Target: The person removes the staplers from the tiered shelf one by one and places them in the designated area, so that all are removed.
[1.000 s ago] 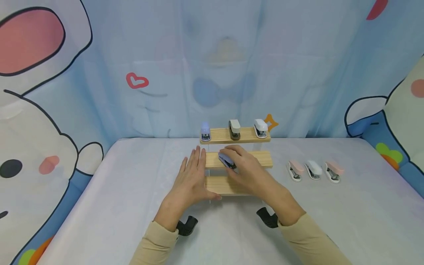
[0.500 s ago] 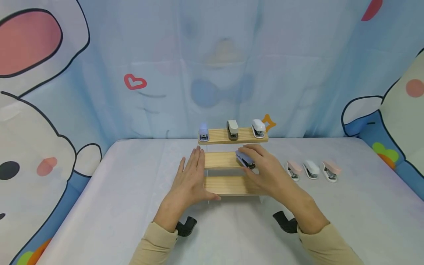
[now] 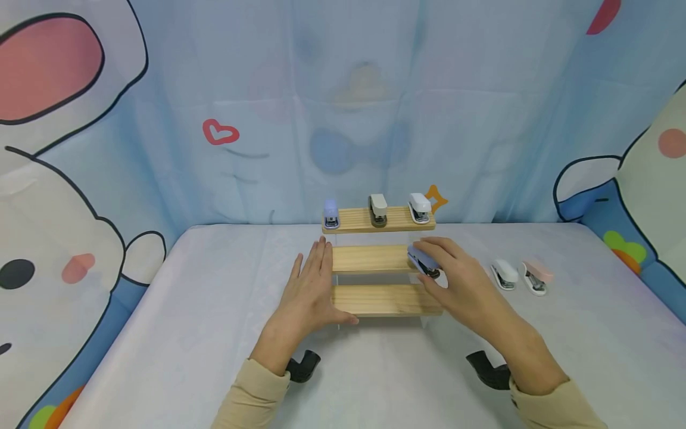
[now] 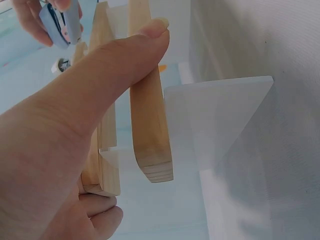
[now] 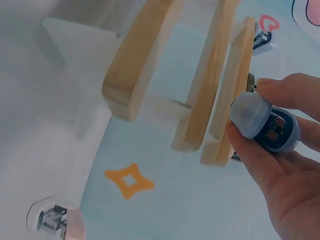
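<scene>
A blue-lavender mini stapler (image 3: 423, 262) is gripped between the thumb and fingers of my right hand (image 3: 463, 286), at the right end of the middle shelf (image 3: 370, 259). The right wrist view shows this stapler (image 5: 260, 120) end-on, beside the wooden planks; whether it touches wood I cannot tell. My left hand (image 3: 308, 292) rests at the left side of the three-tier wooden rack (image 3: 386, 301), fingers straight in the head view. Its thumb (image 4: 120, 62) lies across the lowest plank (image 4: 150, 125) in the left wrist view.
On the top shelf (image 3: 354, 221) stand a lavender stapler (image 3: 331, 214), a grey-brown stapler (image 3: 377, 210) and a white stapler (image 3: 420, 208). On the white-covered table to the right are another white stapler (image 3: 505, 274) and a pink one (image 3: 537, 277). A patterned curtain (image 3: 268, 173) hangs behind.
My right hand has slid the blue-lavender stapler rightward along the middle shelf, from near its centre to its right end. One pink stapler is now hidden behind that hand. My left hand stays put.
</scene>
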The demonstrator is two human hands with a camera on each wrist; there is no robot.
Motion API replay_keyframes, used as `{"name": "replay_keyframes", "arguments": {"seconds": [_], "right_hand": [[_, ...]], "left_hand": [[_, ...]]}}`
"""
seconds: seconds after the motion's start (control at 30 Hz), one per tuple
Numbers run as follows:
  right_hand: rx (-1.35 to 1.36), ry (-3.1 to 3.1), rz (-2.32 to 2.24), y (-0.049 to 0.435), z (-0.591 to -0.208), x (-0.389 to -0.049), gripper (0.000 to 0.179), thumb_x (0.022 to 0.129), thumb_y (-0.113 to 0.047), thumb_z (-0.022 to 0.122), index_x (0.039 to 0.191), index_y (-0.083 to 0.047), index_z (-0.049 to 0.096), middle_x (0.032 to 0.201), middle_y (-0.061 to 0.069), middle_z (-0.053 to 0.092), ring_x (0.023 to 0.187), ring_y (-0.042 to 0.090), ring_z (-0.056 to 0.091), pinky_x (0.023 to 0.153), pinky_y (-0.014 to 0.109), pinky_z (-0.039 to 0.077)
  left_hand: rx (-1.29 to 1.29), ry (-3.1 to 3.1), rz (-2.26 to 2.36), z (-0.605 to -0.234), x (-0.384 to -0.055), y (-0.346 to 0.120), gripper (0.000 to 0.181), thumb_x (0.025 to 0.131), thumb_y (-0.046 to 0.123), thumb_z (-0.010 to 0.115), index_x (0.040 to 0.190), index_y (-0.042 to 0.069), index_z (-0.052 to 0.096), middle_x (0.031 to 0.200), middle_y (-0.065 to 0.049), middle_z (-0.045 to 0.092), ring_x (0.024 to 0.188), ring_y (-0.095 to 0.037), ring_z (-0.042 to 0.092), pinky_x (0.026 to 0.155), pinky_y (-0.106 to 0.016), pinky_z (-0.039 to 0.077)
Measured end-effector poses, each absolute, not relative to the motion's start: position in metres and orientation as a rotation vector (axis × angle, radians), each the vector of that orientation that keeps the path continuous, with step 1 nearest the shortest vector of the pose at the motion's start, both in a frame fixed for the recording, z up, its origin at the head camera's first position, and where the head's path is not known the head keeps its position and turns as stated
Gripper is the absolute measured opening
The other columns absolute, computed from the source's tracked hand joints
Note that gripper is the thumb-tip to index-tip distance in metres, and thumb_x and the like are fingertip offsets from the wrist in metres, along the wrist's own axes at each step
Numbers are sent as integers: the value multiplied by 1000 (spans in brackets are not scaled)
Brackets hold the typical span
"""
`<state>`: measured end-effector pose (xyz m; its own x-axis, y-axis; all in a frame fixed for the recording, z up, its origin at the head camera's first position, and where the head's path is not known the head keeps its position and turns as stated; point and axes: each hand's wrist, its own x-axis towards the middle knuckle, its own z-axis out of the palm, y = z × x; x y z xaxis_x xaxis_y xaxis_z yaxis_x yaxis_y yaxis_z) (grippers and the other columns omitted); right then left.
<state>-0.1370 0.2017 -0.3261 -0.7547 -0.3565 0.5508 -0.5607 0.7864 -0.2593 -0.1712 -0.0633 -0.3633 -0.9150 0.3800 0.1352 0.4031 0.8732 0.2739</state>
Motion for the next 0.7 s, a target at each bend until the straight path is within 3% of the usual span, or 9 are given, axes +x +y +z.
{"name": "replay_keyframes", "arguments": {"seconds": [0.7], "right_hand": [[590, -2529, 521, 228, -327, -126, 58, 76, 5, 79, 131, 2, 58, 129, 22, 56, 108, 39, 62, 80, 53, 58]], "left_hand": [[-611, -2973, -458, -363, -172, -63, 146, 58, 62, 89, 158, -1, 4, 167, -16, 3, 156, -27, 7, 127, -49, 8]]}}
